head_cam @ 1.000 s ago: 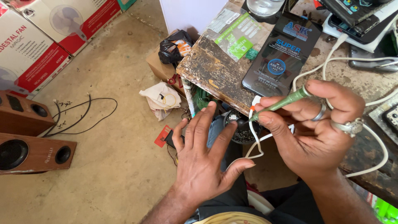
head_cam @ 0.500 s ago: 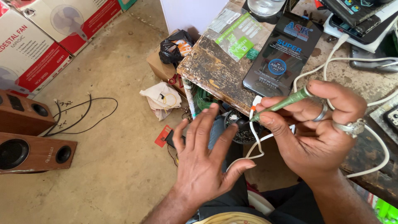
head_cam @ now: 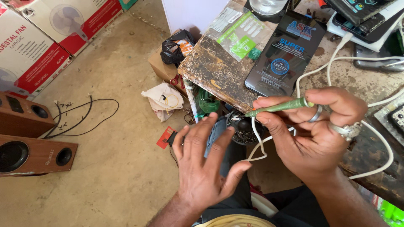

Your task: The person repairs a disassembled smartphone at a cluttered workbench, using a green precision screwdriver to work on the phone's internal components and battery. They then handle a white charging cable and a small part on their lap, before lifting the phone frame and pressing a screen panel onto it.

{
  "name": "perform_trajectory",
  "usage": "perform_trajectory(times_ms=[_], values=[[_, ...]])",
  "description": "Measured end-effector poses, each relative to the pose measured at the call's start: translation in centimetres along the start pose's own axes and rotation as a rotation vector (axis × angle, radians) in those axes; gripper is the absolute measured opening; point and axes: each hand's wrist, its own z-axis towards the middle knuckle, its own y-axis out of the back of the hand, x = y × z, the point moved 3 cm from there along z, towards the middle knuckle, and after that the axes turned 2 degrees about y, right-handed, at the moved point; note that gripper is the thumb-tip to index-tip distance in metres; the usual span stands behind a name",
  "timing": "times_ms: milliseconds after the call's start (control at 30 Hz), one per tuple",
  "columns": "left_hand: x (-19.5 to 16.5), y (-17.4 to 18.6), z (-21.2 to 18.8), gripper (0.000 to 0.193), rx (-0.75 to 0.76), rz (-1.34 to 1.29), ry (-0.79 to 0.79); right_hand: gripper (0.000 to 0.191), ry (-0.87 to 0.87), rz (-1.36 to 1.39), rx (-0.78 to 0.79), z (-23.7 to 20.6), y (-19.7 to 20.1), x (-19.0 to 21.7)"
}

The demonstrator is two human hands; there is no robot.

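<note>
My right hand (head_cam: 315,130) grips a slim green-handled tool (head_cam: 280,106), its tip pointing left over the worn edge of the workbench (head_cam: 219,73). A white cable (head_cam: 257,143) loops down from that hand and trails right along the bench. My left hand (head_cam: 204,168) hovers flat with fingers spread, palm down, holding nothing, just left of the loop. A small dark round container (head_cam: 244,128) sits under the tool tip, partly hidden by my fingers.
A dark flat package (head_cam: 282,59) and a clear packet with green print (head_cam: 237,33) lie on the bench. Two wooden speakers (head_cam: 29,143), black wires (head_cam: 80,115), cardboard fan boxes (head_cam: 38,46), a white rag (head_cam: 162,98) and a black bag (head_cam: 179,46) are on the floor.
My left hand has drawn slightly back and down from the bench edge, fingers still spread. The right hand keeps the green tool in nearly the same place.
</note>
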Motion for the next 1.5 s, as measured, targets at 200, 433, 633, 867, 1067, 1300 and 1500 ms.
perform_trajectory(times_ms=[200,433,633,867,1067,1300,1500], values=[[0.1,-0.1,0.9,0.070,0.007,0.163,-0.023,0.014,0.040,0.095,-0.067,0.0,0.1,0.1],[-0.6,-0.4,0.9,0.065,0.030,0.120,-0.078,0.013,-0.015,0.144,-0.050,0.1,0.2,0.0],[-0.3,-0.2,-0.4,0.052,-0.041,0.034,-0.113,0.039,-0.038,0.213,-0.008,0.2,0.0,0.2],[1.7,0.3,-0.5,0.047,-0.106,-0.031,0.040,0.060,0.021,0.100,0.091,0.6,-0.1,0.2],[1.6,0.2,0.0,0.052,-0.084,-0.032,0.062,0.061,0.023,0.167,0.074,0.3,0.0,0.1],[1.5,0.3,0.2,0.057,-0.069,-0.024,0.032,0.058,0.004,0.231,0.057,0.3,-0.1,0.1],[1.8,0.2,0.2,0.061,-0.062,-0.033,0.063,0.035,0.108,0.177,0.059,0.2,-0.6,0.1]])
